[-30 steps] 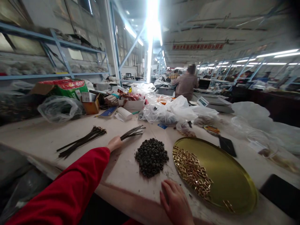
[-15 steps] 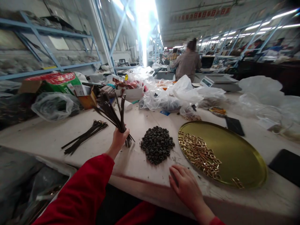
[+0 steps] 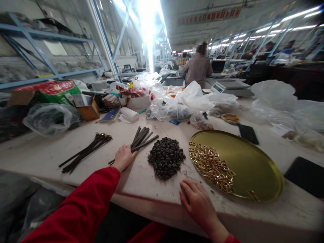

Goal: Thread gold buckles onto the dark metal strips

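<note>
My left hand is closed round a bundle of thin dark straps, which lies low against the tabletop with its far ends fanned out. A second bundle of dark straps, with gold-coloured metal bits at its far end, rests farther left. Just right of my left hand is a heap of small dark loops. My right hand rests at the table's front edge, loosely curved with the thumb apart and nothing visible in it. Gold-coloured rectangular buckles lie on the left part of a round gold tray.
Behind the work area are clear plastic bags, a paper roll, an open carton and a digital scale. Dark flat objects flank the tray. A person stands farther back, facing away.
My left hand has lowered the strap bundle from nearly upright to lying along the table. The right hand stays at the table edge. The whole view has shifted slightly.
</note>
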Demonstrator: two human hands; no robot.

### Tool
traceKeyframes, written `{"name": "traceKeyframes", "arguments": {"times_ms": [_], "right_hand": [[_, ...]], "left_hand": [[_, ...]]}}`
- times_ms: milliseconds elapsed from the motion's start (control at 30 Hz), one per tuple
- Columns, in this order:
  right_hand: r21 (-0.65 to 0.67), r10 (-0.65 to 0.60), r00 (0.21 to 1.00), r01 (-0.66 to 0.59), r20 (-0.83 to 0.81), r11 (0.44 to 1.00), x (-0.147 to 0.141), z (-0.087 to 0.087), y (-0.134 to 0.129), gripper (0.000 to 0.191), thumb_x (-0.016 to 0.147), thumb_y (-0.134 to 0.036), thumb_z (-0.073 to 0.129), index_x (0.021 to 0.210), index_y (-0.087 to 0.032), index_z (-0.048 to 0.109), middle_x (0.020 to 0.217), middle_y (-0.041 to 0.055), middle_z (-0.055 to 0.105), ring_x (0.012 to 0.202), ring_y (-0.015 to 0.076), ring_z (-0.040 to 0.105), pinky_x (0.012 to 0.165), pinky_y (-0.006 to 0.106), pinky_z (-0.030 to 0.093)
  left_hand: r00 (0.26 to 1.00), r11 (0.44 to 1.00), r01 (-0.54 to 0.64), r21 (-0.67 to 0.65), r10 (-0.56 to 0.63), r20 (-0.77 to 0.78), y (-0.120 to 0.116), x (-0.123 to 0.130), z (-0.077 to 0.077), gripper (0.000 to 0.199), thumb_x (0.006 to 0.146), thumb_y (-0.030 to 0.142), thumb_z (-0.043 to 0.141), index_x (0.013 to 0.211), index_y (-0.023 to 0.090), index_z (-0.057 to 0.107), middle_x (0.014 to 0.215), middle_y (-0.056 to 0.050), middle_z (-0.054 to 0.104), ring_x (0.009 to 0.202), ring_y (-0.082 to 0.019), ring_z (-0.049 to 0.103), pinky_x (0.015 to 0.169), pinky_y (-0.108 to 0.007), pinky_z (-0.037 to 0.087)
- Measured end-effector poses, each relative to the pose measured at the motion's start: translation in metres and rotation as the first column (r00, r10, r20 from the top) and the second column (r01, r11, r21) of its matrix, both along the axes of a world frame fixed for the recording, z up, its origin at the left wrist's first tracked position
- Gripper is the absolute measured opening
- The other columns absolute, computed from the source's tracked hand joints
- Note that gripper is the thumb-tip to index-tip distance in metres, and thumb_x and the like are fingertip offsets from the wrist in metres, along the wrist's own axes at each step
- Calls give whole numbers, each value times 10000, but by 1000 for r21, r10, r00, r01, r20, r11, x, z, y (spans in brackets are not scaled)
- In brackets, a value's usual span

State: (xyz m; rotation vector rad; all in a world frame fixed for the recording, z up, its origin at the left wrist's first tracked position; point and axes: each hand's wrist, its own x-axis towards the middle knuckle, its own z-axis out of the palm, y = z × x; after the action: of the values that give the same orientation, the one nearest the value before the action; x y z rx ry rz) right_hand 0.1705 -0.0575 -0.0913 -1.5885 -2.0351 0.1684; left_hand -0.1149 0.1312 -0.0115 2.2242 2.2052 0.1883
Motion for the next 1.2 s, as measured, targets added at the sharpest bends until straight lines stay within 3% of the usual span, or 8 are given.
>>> {"name": "traceKeyframes", "arguments": {"times_ms": [133,300,400,567,733,933,1067,1200], "right_hand": [[-3,2,1000,-2,7,1000,0,1,1,259,814,-233,509,1055,-170,578,1054,94,609,983,258,526,892,416,398],[-37,4,1000,-5,-17,999,3,2,-1,263,817,-230,506,1066,-172,570,1062,90,604,999,251,524,899,416,407],[-26,-21,998,19,-57,999,5,0,1,317,817,-234,504,1123,-159,530,1103,106,584,1020,245,522,893,407,426],[120,85,995,-79,-42,990,-16,13,26,482,787,-269,568,1234,-141,444,1238,138,516,1133,260,459,949,417,393],[197,323,945,-325,43,925,-50,28,69,536,735,-411,629,1196,-180,483,1292,102,485,1192,273,399,1036,452,275],[117,194,981,-193,-2,974,-42,21,88,358,761,-334,604,1082,-182,560,1228,101,530,1183,274,410,1042,461,253],[89,132,990,-128,-42,988,-25,14,84,484,753,-394,603,1178,-183,506,1250,106,515,1199,280,394,1043,473,249],[82,180,983,-177,-31,981,-19,15,82,671,724,-517,593,1286,-199,408,1325,125,439,1238,300,341,1044,498,226]], "left_hand": [[993,999,21,32,-17,-118,-7,5,-19,433,809,444,413,1076,116,510,1058,-192,550,1020,-335,503,840,-449,394],[987,994,101,31,-96,-132,-4,9,-3,440,768,394,507,1064,70,534,989,-216,577,959,-359,541,806,-478,418],[964,964,262,51,-258,-66,-17,26,0,501,770,395,530,1177,106,487,1133,-191,548,1073,-328,498,915,-453,380],[892,898,417,141,-434,127,-34,68,-30,388,880,406,361,1169,202,521,1233,-65,531,1141,-180,482,990,-289,369],[872,910,325,259,-394,291,-9,93,-56,404,901,373,304,1111,139,556,1172,-119,568,1122,-215,502,972,-366,401],[807,888,349,301,-448,386,4,124,-65,398,913,343,278,1036,143,600,1092,-101,613,1063,-182,543,959,-322,421],[776,865,389,318,-493,393,8,137,-62,370,907,343,313,1005,160,619,1085,-83,618,1046,-176,552,945,-315,438],[778,861,424,282,-505,374,38,140,-54,387,901,350,316,1054,145,606,1158,-116,576,1102,-212,514,988,-364,387]]}}
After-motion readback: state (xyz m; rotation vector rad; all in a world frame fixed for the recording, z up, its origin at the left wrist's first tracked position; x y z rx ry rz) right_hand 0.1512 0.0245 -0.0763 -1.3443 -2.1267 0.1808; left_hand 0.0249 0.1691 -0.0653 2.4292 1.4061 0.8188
